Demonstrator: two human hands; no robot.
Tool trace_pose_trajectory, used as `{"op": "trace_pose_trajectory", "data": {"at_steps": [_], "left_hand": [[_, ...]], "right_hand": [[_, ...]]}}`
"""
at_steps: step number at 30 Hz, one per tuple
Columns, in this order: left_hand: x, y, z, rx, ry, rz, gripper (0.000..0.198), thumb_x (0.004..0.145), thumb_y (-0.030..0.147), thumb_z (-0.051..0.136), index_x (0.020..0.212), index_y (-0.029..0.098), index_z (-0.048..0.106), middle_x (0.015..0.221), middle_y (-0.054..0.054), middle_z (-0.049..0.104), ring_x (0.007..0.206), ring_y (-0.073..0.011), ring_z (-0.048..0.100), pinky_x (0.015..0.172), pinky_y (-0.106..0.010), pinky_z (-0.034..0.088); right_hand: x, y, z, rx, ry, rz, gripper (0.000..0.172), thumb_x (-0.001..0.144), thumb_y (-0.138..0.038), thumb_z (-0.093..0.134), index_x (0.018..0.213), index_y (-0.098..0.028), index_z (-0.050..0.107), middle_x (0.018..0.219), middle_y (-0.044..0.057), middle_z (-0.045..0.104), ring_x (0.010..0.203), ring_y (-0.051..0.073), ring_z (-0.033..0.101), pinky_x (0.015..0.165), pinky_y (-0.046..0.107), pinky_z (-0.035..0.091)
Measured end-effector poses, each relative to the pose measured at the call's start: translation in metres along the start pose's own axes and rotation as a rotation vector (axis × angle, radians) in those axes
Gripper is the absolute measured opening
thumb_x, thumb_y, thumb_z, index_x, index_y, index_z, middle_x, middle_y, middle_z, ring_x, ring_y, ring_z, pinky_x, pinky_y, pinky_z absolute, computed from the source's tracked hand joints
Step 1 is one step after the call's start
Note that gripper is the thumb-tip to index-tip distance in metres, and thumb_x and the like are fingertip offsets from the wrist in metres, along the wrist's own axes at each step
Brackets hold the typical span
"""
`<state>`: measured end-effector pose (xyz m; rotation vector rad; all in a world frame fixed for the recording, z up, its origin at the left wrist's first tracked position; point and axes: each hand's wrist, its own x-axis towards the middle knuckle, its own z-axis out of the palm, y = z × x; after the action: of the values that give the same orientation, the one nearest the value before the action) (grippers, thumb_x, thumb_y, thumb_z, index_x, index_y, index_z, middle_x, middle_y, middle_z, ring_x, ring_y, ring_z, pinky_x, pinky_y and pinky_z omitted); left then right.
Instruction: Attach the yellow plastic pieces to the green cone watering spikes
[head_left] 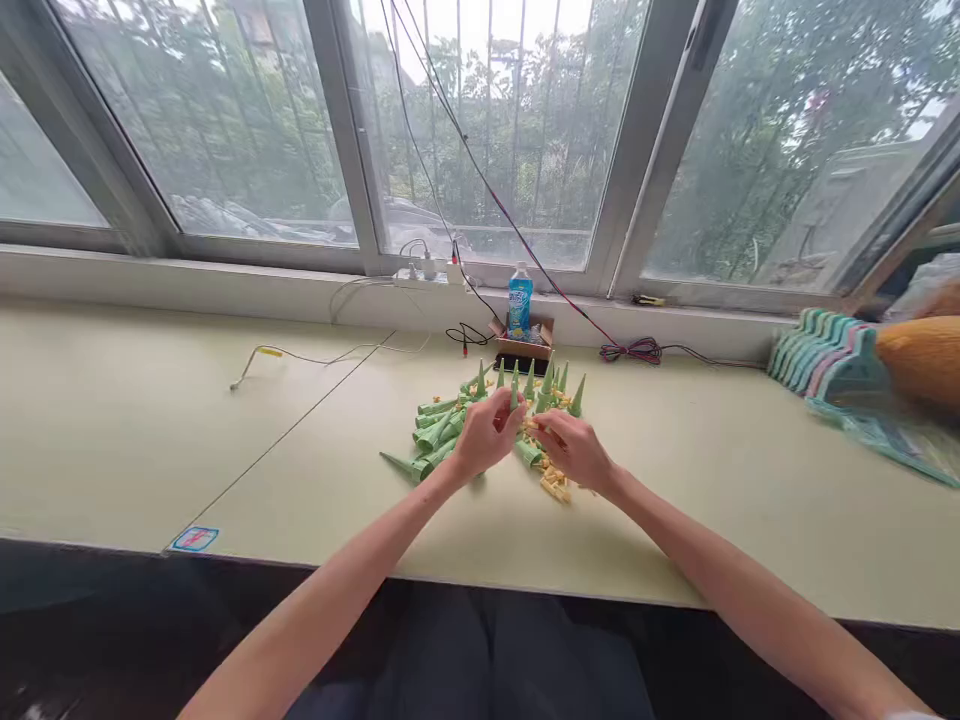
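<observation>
Both my hands meet over a heap of small green cones (439, 432) and little yellow pieces (555, 486) in the middle of the pale table (675, 500). My left hand (484, 438) is closed, its fingertips pinching a green cone that points up. My right hand (574, 445) is curled with fingertips pinched close to the left hand's; what it holds is too small to make out. Several green cones (551, 382) stand upright in a row just behind the hands; others lie on their sides to the left.
A blue-labelled bottle (520, 300) stands by a small cardboard box (525, 345) at the window sill. Cables (630, 350) run along the back edge, a yellow-tipped wire (259, 358) lies at left. Stacked pastel plastic pieces (821, 352) and a bag sit far right.
</observation>
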<state>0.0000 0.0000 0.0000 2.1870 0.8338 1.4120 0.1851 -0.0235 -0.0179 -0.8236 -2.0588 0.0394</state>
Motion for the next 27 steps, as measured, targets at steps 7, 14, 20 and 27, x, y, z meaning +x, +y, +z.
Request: {"op": "trace_pose_trajectory", "data": {"at_steps": [7,14,20,27], "left_hand": [[-0.016,0.0,0.002,0.063,0.026,0.067,0.015,0.094,0.031,0.051,0.087,0.019,0.053,0.058,0.007,0.041,0.046,-0.0055,0.034,0.047,-0.018,0.033],[-0.008,-0.001,0.001,0.076,-0.029,0.053,0.014,0.094,0.032,0.05,0.087,0.019,0.051,0.062,0.006,0.047,0.048,-0.0066,0.037,0.049,-0.019,0.034],[-0.007,-0.003,0.002,0.134,-0.034,0.084,0.014,0.095,0.03,0.048,0.086,0.02,0.05,0.065,0.004,0.052,0.05,-0.0079,0.039,0.052,-0.019,0.036],[-0.006,-0.002,-0.003,0.177,-0.025,0.117,0.014,0.096,0.029,0.046,0.087,0.02,0.051,0.062,0.005,0.048,0.047,-0.0079,0.036,0.051,-0.02,0.035]], "right_hand": [[-0.008,-0.006,-0.001,0.034,-0.067,0.003,0.018,0.099,-0.027,0.047,0.092,-0.018,0.061,0.072,0.002,0.055,0.054,0.011,0.041,0.053,0.023,0.033],[-0.001,-0.003,-0.003,0.115,-0.069,0.066,0.022,0.098,-0.03,0.049,0.082,-0.017,0.058,0.067,-0.001,0.05,0.054,0.01,0.037,0.053,0.024,0.031],[0.002,0.001,-0.001,0.12,-0.117,0.078,0.035,0.099,-0.032,0.044,0.067,-0.019,0.044,0.061,-0.003,0.039,0.054,0.01,0.032,0.054,0.024,0.027],[0.005,-0.002,0.001,0.104,-0.127,0.067,0.042,0.1,-0.034,0.041,0.061,-0.019,0.04,0.057,-0.004,0.035,0.054,0.01,0.029,0.053,0.024,0.027]]}}
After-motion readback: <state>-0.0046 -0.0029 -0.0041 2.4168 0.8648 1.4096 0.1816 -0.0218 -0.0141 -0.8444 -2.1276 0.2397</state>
